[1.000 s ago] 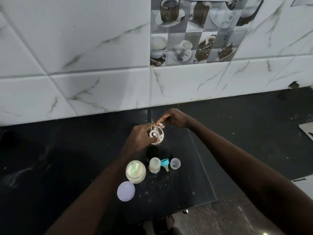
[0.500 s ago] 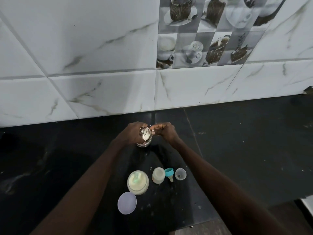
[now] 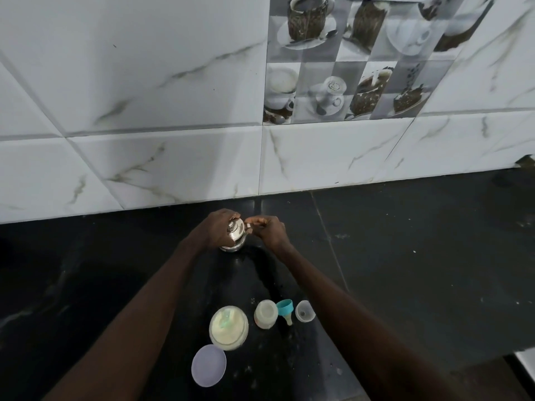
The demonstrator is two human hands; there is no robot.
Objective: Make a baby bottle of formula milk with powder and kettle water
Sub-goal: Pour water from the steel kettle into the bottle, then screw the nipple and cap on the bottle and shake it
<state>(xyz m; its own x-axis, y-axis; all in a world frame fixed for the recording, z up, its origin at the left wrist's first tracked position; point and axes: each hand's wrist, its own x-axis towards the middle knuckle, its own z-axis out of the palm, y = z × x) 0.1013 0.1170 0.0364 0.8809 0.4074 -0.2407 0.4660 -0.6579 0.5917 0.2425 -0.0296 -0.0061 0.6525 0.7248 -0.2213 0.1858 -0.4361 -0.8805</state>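
The left hand (image 3: pixel 220 231) is clamped on the steel kettle (image 3: pixel 234 237) near the counter's (image 3: pixel 405 256) back edge; the right hand (image 3: pixel 267 231) pinches its handle. I judge the pouring comes next: carry it to the open bottle (image 3: pixel 265 314) near the front edge.

Shiny silver kettle (image 3: pixel 233 236). Black, white-flecked counter (image 3: pixel 405 256). White, grey-veined marble wall tiles (image 3: pixel 144 82); grey checkered coffee-cup picture tile (image 3: pixel 347 68). Cream powder jar (image 3: pixel 229 327), pale lilac lid (image 3: pixel 208 365), teal bottle ring (image 3: pixel 285 307), clear cap (image 3: pixel 304 311).
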